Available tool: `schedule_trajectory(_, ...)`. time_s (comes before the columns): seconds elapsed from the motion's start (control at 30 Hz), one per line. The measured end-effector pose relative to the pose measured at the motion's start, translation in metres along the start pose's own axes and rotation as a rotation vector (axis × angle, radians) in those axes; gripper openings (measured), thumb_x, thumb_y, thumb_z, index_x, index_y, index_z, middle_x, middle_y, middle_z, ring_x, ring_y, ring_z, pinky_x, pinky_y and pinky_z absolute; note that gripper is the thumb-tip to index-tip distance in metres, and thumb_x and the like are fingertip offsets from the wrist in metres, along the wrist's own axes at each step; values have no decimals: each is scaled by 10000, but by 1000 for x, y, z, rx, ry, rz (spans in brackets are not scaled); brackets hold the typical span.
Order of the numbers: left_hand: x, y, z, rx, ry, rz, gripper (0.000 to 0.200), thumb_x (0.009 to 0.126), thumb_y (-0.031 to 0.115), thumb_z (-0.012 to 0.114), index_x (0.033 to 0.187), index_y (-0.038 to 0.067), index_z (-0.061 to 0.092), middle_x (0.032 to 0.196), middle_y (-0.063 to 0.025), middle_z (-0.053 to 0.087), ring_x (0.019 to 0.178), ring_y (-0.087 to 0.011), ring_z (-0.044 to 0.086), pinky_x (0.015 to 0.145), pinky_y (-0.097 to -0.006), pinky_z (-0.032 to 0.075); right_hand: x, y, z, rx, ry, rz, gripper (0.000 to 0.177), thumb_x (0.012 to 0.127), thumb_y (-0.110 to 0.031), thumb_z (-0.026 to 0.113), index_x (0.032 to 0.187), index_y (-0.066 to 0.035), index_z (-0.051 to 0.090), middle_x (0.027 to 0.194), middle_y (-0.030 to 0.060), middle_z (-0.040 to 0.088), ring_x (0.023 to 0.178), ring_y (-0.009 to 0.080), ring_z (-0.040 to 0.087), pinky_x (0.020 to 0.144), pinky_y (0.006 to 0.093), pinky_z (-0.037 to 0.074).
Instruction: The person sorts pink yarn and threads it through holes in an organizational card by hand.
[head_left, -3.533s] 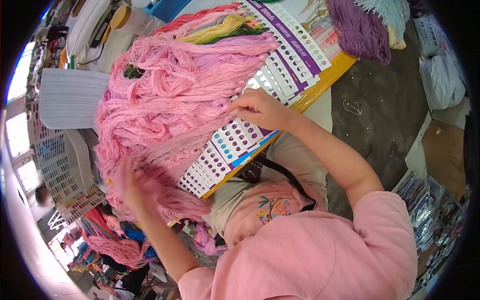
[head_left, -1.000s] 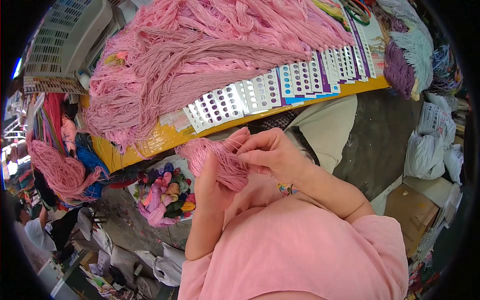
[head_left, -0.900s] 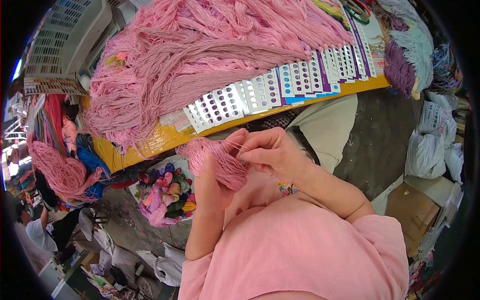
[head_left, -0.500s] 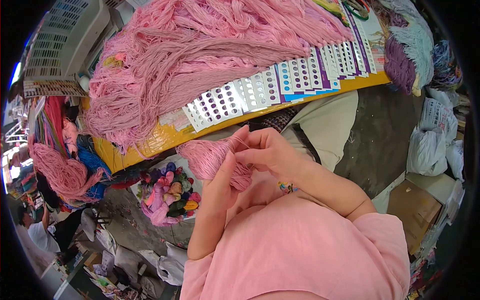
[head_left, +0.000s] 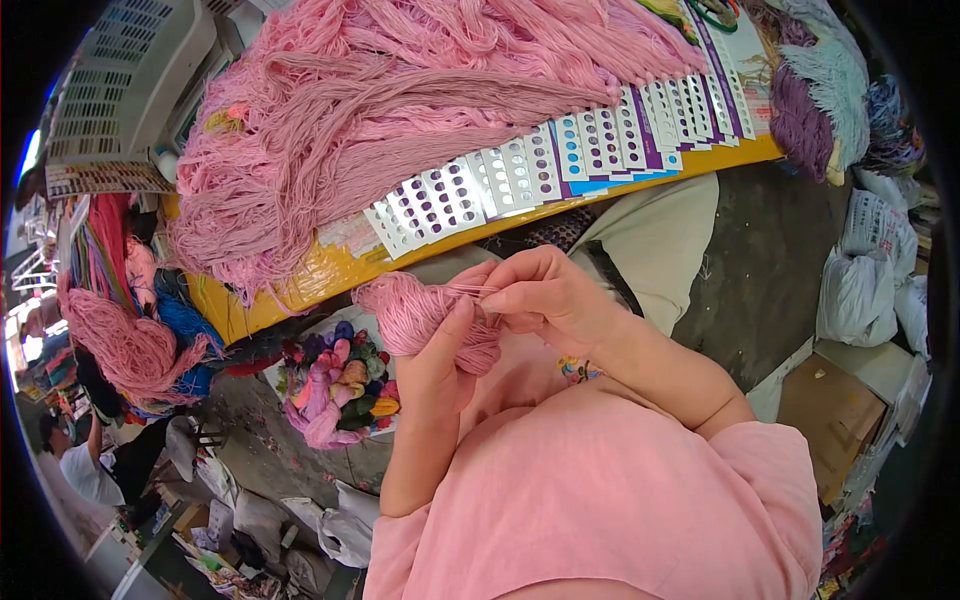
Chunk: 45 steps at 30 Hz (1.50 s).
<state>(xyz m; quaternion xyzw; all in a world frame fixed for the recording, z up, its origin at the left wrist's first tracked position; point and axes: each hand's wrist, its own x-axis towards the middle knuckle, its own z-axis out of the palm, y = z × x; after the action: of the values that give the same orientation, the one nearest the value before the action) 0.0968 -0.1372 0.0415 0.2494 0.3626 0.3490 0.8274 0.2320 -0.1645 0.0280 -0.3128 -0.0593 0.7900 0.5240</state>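
Observation:
A small bundle of pink yarn [head_left: 412,315] is wrapped in my left hand [head_left: 442,352], the thumb lying across its strands. My right hand [head_left: 535,300] pinches a few thin strands at the bundle's right end, its thumb and forefinger pressed together. Those strands run taut between the two hands. The bundle hangs just in front of the table's edge, above my lap. Long loose pink skeins [head_left: 430,90] lie heaped on the yellow table [head_left: 275,310]. Along the front edge is a fanned row of cards with round holes [head_left: 435,205].
Small coloured yarn bundles [head_left: 340,385] sit in a pile below the table at left. More skeins [head_left: 130,340] hang at the left end, others [head_left: 805,110] at the right. White bags [head_left: 860,290] and a cardboard box [head_left: 830,405] stand right. A person [head_left: 90,470] is far left.
My right hand has shifted slightly right, away from the bundle, drawing the strands out. The left hand keeps its hold on the yarn.

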Motion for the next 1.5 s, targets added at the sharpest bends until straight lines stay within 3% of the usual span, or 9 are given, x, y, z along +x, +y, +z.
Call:
schedule_trajectory(0.33, 3, -7, -8, -188, 141, -14, 287, 806, 137, 417, 1014, -60, 440, 1034, -194, 472, 938, -229, 475, 793, -343, 397, 2, 3, -6, 43, 23, -48, 89, 684, -40, 535, 758, -19, 580, 590, -3, 503, 442, 25, 344, 393, 172, 249)
schedule_trajectory(0.47, 2, -4, -12, -201, 36, -11, 306, 819, 183, 394, 992, -59, 465, 1059, -194, 453, 947, -233, 464, 811, -359, 384, 2, 1, -13, 137, -77, 35, 119, 699, -53, 536, 811, -22, 557, 595, -10, 488, 444, 22, 336, 391, 165, 240)
schedule_trajectory(0.67, 2, -1, -2, -246, 65, -31, 325, 818, 210, 395, 966, -64, 488, 1101, -177, 425, 935, -213, 465, 798, -349, 383, -1, -4, 6, -113, 130, 31, 100, 730, -62, 537, 819, -24, 559, 582, -43, 476, 439, -1, 320, 383, 152, 206)
schedule_trajectory(0.77, 3, -3, -6, -134, 9, -8, 304, 811, 192, 409, 954, -60, 498, 1085, -170, 440, 929, -206, 469, 784, -341, 390, 0, -2, 5, -362, 14, -11, 103, 736, -76, 537, 796, -4, 579, 677, 5, 551, 607, 51, 499, 533, 170, 391)
schedule_trajectory(0.87, 2, -3, -6, -114, 43, -24, 278, 808, 168, 414, 943, -58, 505, 1070, -173, 452, 923, -205, 473, 783, -331, 391, 0, -2, 4, -236, 37, 9, 87, 725, -76, 547, 730, 0, 589, 635, 0, 538, 562, 38, 471, 500, 162, 370)
schedule_trajectory(0.97, 3, -6, -12, 7, 89, -48, 262, 806, 151, 418, 934, -58, 510, 1066, -177, 457, 924, -208, 477, 782, -324, 395, 1, 3, -7, -125, -2, 50, 67, 714, -59, 547, 735, -13, 591, 554, -33, 489, 429, 9, 321, 379, 160, 210)
schedule_trajectory(1.27, 1, -2, -3, -165, -42, -23, 386, 835, 239, 342, 1063, -62, 424, 1182, -159, 349, 1065, -230, 370, 877, -357, 314, 2, 1, -14, 161, -106, 85, 138, 727, -84, 540, 849, -20, 548, 693, 8, 542, 512, 39, 428, 452, 166, 328)
schedule_trajectory(1.33, 1, -5, 2, 85, -38, 60, 466, 835, 300, 318, 1131, -58, 346, 1171, -168, 358, 1045, -228, 393, 861, -342, 327, 1, -5, 7, -63, 50, 49, 93, 721, -66, 545, 792, -8, 561, 699, 25, 555, 562, 59, 480, 493, 185, 372)
schedule_trajectory(1.5, 2, -5, -4, -40, -97, -17, 459, 830, 264, 340, 1145, -70, 319, 1199, -158, 323, 1060, -220, 376, 861, -322, 323, 6, 2, 1, -193, 17, 37, 58, 699, -39, 554, 737, -4, 581, 685, 30, 558, 596, 69, 502, 535, 196, 396)
